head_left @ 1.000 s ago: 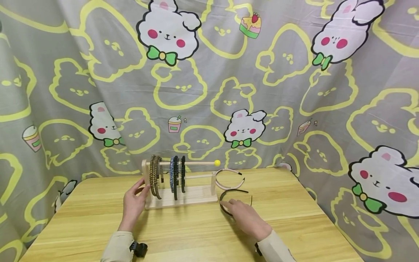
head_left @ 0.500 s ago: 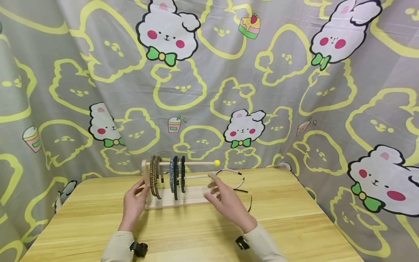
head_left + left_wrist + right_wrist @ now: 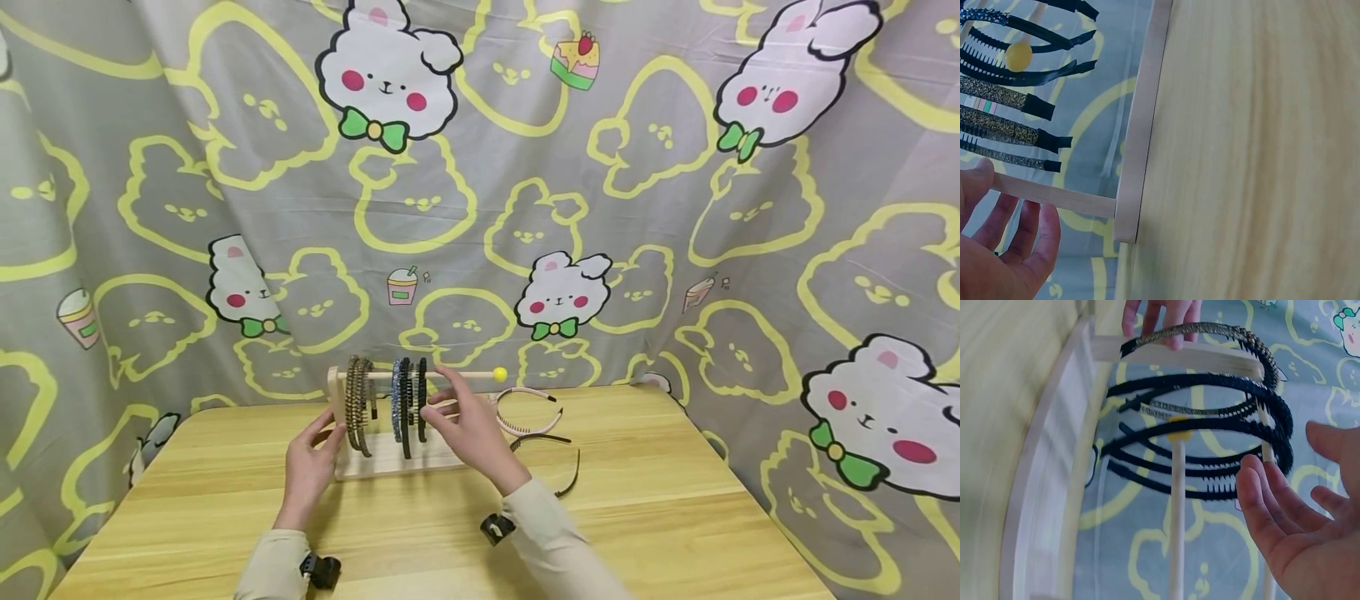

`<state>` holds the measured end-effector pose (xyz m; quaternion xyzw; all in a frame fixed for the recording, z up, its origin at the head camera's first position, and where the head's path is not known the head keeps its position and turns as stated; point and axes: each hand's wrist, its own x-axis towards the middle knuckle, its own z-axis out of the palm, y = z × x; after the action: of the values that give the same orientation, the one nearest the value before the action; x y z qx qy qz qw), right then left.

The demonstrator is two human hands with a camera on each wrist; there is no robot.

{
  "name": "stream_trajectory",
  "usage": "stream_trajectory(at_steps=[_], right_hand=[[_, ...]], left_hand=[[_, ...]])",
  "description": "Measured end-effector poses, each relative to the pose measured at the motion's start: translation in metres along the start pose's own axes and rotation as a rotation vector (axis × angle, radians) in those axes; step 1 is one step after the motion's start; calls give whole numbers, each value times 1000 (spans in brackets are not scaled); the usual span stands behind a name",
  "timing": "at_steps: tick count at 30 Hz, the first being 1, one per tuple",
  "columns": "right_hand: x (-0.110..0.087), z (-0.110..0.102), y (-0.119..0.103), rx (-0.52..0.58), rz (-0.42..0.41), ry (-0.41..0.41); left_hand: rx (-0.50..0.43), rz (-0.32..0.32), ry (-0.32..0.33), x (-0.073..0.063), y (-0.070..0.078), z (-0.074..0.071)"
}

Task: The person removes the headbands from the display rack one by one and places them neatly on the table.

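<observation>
My left hand [image 3: 309, 454] grips the left upright [image 3: 335, 392] of a wooden headband stand, thumb on one face and fingers on the other in the left wrist view. Two brown glittery headbands [image 3: 355, 412] hang on the rods beside that upright. Further right hang a blue headband [image 3: 397, 408] and some black headbands [image 3: 407, 421]. My right hand [image 3: 474, 433] is at the rightmost black headband, its fingers spread and loosely bent. In the right wrist view the fingertips are right at the toothed curve of the black headband [image 3: 1197, 426], with no headband between thumb and fingers.
A pink headband [image 3: 513, 427] lies on the wooden table [image 3: 420, 542] right of the stand, with a thin black headband [image 3: 573, 479] nearer me, partly behind my right forearm. The upper rod ends in a yellow ball [image 3: 500, 375]. A patterned curtain [image 3: 637, 208] hangs behind.
My right hand has left the thin black headband on the table and moved left along the stand to the hanging black headbands. My left hand has stayed on the upright.
</observation>
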<state>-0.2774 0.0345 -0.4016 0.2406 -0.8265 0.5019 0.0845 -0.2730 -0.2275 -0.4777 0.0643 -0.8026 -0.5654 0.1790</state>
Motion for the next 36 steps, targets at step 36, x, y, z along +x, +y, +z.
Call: stream_trajectory(at_steps=[36], right_hand=[[-19, -21, -5, -93, -76, 84]], left_hand=[[-15, -18, -22, -1, 0, 0]])
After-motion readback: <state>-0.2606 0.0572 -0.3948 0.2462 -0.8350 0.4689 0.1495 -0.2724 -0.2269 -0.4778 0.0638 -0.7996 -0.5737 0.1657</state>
